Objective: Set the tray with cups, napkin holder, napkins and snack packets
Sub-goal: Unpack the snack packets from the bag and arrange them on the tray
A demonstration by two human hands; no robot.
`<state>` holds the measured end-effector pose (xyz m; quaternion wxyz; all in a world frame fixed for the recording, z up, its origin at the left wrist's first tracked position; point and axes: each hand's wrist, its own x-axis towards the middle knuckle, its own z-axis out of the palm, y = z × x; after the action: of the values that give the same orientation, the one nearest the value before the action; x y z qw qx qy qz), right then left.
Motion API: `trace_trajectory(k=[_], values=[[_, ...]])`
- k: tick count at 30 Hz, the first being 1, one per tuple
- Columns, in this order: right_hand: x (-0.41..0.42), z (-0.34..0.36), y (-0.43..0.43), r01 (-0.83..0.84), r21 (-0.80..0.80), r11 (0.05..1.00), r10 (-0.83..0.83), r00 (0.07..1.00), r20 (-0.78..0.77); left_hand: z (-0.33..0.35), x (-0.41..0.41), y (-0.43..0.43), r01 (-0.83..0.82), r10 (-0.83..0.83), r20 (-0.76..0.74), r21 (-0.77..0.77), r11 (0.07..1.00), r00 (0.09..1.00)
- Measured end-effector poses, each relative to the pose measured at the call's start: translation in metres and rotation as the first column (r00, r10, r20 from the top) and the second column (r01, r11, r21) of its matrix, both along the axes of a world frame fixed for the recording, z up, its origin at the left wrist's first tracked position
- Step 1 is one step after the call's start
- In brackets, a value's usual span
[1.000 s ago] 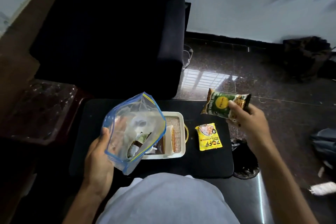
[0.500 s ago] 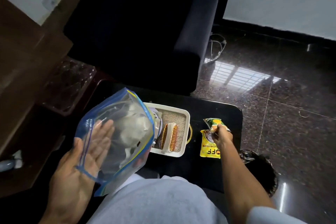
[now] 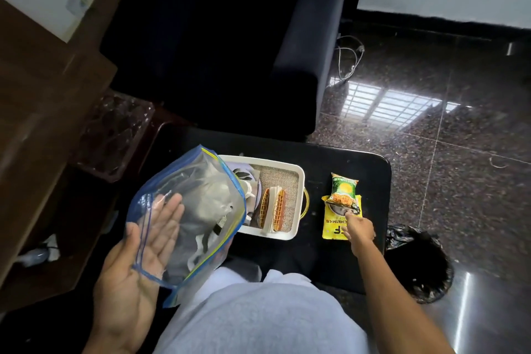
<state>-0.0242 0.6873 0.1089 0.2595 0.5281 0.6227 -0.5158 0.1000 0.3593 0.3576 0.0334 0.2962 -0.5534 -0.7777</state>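
On the black table, a white tray (image 3: pixel 299 181) with a woven mat holds an orange wire napkin holder (image 3: pixel 272 209) with napkins in it. A clear zip bag (image 3: pixel 198 207) with a blue edge hides the tray's left part; grey and white items show inside the bag. My left hand (image 3: pixel 135 267) holds the bag from below, palm up. To the right of the tray, a green snack packet (image 3: pixel 343 190) lies partly over a yellow snack packet (image 3: pixel 333 228). My right hand (image 3: pixel 359 228) has its fingertips on the green packet's near edge.
The black table (image 3: pixel 344 158) is small, with its edges close to the packets. A dark sofa (image 3: pixel 230 37) stands behind it. A black bin bag (image 3: pixel 419 267) sits on the floor at the right. A clear plastic container (image 3: pixel 115 135) and wooden furniture are at the left.
My right hand brought the green packet down from the air and laid it on the yellow packet. The view tilted down and left. My left hand opened flatter under the bag.
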Motion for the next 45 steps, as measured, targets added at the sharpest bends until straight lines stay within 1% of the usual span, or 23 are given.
trace_trajectory(k=[2,5,7,8,10,11,12,13,15,16,17,19,20,24,25,28,30,32,34,36,40,42,45], values=[[0.008,0.027,-0.005,-0.172,0.125,0.977,0.187,0.975,-0.119,0.001,-0.001,0.006,0.051,-0.052,-0.027,-0.044,0.998,0.998],[0.006,0.097,-0.025,-0.199,0.107,0.974,0.226,0.845,-0.484,0.011,-0.012,0.019,0.066,-0.065,0.012,-0.079,0.995,0.998],[0.006,0.160,-0.045,-0.265,0.054,0.963,0.215,0.626,-0.750,0.014,-0.020,0.025,0.061,-0.057,0.039,-0.104,0.993,0.998],[0.007,0.192,-0.057,-0.339,0.079,0.938,0.242,0.473,-0.847,0.015,-0.023,0.027,0.068,-0.062,0.048,-0.121,0.990,0.997],[0.007,0.246,-0.082,-0.508,0.262,0.820,0.357,0.098,-0.929,0.019,-0.030,0.030,0.102,-0.093,0.081,-0.121,0.987,0.992],[0.005,0.264,-0.094,-0.587,0.385,0.712,0.421,-0.082,-0.904,0.020,-0.032,0.031,0.128,-0.116,0.097,-0.119,0.985,0.988],[0.004,0.277,-0.108,-0.671,0.491,0.556,0.482,-0.221,-0.848,0.020,-0.033,0.030,0.159,-0.147,0.101,-0.124,0.979,0.984],[0.001,0.281,-0.122,-0.733,0.581,0.353,0.559,-0.333,-0.759,0.022,-0.035,0.030,0.185,-0.172,0.099,-0.142,0.972,0.980],[-0.003,0.274,-0.155,-0.719,0.683,-0.126,0.731,-0.533,-0.427,0.026,-0.037,0.025,0.227,-0.216,0.081,-0.168,0.959,0.973],[-0.004,0.265,-0.170,-0.659,0.682,-0.319,0.767,-0.601,-0.222,0.027,-0.035,0.022,0.253,-0.245,0.064,-0.167,0.953,0.967],[-0.003,0.256,-0.184,-0.594,0.663,-0.455,0.761,-0.646,-0.057,0.029,-0.034,0.019,0.275,-0.270,0.052,-0.167,0.947,0.961],[0.002,0.237,-0.203,-0.496,0.608,-0.620,0.706,-0.691,0.156,0.031,-0.032,0.011,0.292,-0.287,0.053,-0.158,0.943,0.956],[0.005,0.228,-0.211,-0.473,0.580,-0.663,0.692,-0.684,0.232,0.032,-0.031,0.005,0.298,-0.294,0.046,-0.151,0.943,0.955],[0.017,0.203,-0.238,-0.416,0.515,-0.750,0.639,-0.656,0.401,0.036,-0.035,-0.018,0.346,-0.341,0.060,-0.124,0.930,0.938],[0.017,0.202,-0.244,-0.421,0.522,-0.742,0.648,-0.650,0.398,0.036,-0.036,-0.025,0.359,-0.354,0.066,-0.117,0.926,0.933],[0.013,0.203,-0.252,-0.506,0.597,-0.622,0.752,-0.599,0.275,0.030,-0.040,-0.043,0.399,-0.393,0.067,-0.108,0.911,0.917],[0.012,0.210,-0.256,-0.530,0.628,-0.570,0.793,-0.553,0.254,0.027,-0.041,-0.052,0.410,-0.407,0.049,-0.110,0.905,0.912],[0.014,0.224,-0.257,-0.563,0.649,-0.511,0.841,-0.482,0.245,0.022,-0.044,-0.060,0.410,-0.408,0.040,-0.109,0.906,0.912],[0.018,0.246,-0.257,-0.633,0.657,-0.409,0.904,-0.376,0.201,0.018,-0.047,-0.066,0.398,-0.399,0.018,-0.130,0.908,0.917],[0.025,0.272,-0.251,-0.683,0.679,-0.271,0.959,-0.255,0.126,0.013,-0.052,-0.073,0.403,-0.407,0.013,-0.174,0.898,0.913],[0.047,0.321,-0.229,-0.653,0.758,-0.005,0.997,-0.061,-0.045,0.006,-0.057,-0.082,0.418,-0.420,0.036,-0.206,0.885,0.907],[0.057,0.337,-0.212,-0.644,0.731,0.227,0.973,0.115,-0.201,0.002,-0.057,-0.083,0.402,-0.401,0.052,-0.220,0.889,0.915],[0.066,0.343,-0.172,-0.532,0.574,0.623,0.782,0.413,-0.467,-0.003,-0.057,-0.080,0.392,-0.386,0.073,-0.212,0.895,0.920]])
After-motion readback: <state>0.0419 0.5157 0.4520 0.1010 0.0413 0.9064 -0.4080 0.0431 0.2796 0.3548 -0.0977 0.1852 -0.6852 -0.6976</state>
